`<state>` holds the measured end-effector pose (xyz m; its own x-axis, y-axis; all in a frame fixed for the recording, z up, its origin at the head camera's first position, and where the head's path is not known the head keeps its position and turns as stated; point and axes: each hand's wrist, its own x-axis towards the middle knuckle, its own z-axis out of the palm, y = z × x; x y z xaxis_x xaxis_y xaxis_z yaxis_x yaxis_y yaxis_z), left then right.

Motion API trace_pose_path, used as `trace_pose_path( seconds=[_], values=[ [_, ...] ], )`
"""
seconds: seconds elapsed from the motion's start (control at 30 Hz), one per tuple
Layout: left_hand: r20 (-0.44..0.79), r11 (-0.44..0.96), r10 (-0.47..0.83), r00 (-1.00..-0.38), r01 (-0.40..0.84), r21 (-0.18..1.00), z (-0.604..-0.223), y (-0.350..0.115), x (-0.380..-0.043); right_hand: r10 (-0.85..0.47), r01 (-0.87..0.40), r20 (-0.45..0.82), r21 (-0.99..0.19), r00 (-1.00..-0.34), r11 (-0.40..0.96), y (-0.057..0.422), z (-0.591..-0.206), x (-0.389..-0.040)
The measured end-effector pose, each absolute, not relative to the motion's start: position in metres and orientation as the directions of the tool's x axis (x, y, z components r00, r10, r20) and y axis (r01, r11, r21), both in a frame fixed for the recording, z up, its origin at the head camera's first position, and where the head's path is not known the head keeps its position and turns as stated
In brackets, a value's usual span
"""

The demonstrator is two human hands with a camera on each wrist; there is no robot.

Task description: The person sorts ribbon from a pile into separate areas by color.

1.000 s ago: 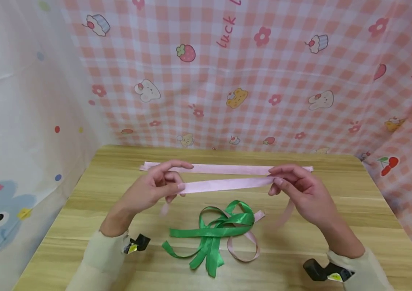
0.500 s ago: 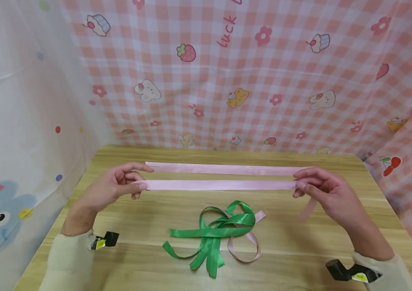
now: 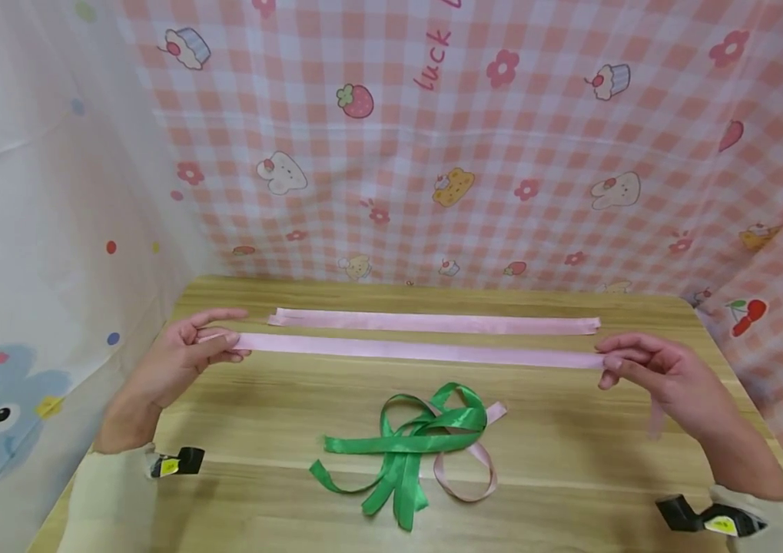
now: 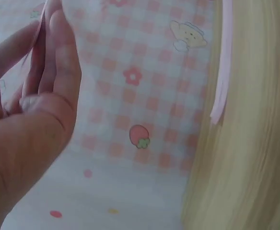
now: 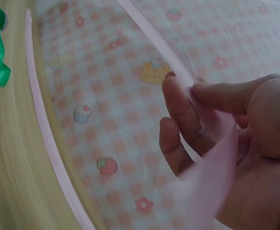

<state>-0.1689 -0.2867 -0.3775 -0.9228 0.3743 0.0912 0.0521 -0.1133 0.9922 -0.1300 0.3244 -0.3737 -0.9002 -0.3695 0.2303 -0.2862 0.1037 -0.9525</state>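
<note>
A pink ribbon (image 3: 419,351) is stretched straight between both hands, sloping slightly down to the right in the head view. My left hand (image 3: 187,353) pinches its left end between thumb and fingers, the index finger extended. On the other side my right hand (image 3: 668,380) pinches the ribbon near its right end, and a short tail hangs below that hand. In the right wrist view this ribbon (image 5: 154,38) runs up from under the thumb, its loose tail blurred across the palm. Just behind it a second pink ribbon (image 3: 432,322) lies flat along the table.
Green ribbons (image 3: 398,443) lie in a loose tangle at the middle front of the wooden table (image 3: 246,491). Among them curls a thin pink ribbon (image 3: 491,476). A checked pink cloth (image 3: 398,153) hangs behind the table, and a white printed cloth (image 3: 52,192) hangs at the left.
Both hands have moved apart, left hand leftward and right hand rightward. The ribbon span between them has grown much longer and straight, and its tail at the left hand no longer hangs down.
</note>
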Motion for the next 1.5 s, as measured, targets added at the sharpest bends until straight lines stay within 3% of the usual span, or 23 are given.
trace_pose_path(
  seconds=[0.3, 0.43, 0.7, 0.9, 1.03, 1.27, 1.5],
  values=[
    [0.039, -0.147, 0.262, -0.964, 0.0, 0.989, -0.391, -0.29, -0.177, -0.338, -0.266, 0.287, -0.958, -0.896, -0.109, 0.364, -0.399, -0.138],
    [-0.015, -0.139, 0.258, -0.966, -0.052, 0.989, -0.402, -0.289, -0.181, -0.334, -0.196, 0.263, -0.956, -0.905, -0.22, 0.372, -0.409, -0.145],
    [-0.093, -0.15, 0.126, -0.988, -0.111, 0.982, -0.429, -0.289, -0.202, -0.216, -0.115, 0.199, -0.931, -0.956, -0.348, 0.381, -0.433, -0.165],
    [-0.235, 0.059, 0.111, -0.966, -0.229, 0.972, -0.447, -0.29, -0.207, -0.188, 0.071, -0.034, -0.979, -0.982, -0.191, 0.391, -0.462, -0.171],
    [-0.252, 0.174, 0.102, -0.962, -0.233, 0.957, -0.456, -0.289, -0.211, -0.183, 0.113, -0.089, -0.986, -0.979, -0.123, 0.394, -0.472, -0.175],
    [-0.296, 0.191, -0.023, -0.955, -0.294, 0.936, -0.466, -0.28, -0.231, 0.035, 0.155, -0.157, -0.987, -0.987, -0.048, 0.382, -0.479, -0.197],
    [-0.298, 0.089, -0.164, -0.94, -0.315, 0.945, -0.48, -0.269, -0.25, 0.206, 0.19, -0.191, -0.981, -0.96, -0.023, 0.367, -0.49, -0.219]
  ],
)
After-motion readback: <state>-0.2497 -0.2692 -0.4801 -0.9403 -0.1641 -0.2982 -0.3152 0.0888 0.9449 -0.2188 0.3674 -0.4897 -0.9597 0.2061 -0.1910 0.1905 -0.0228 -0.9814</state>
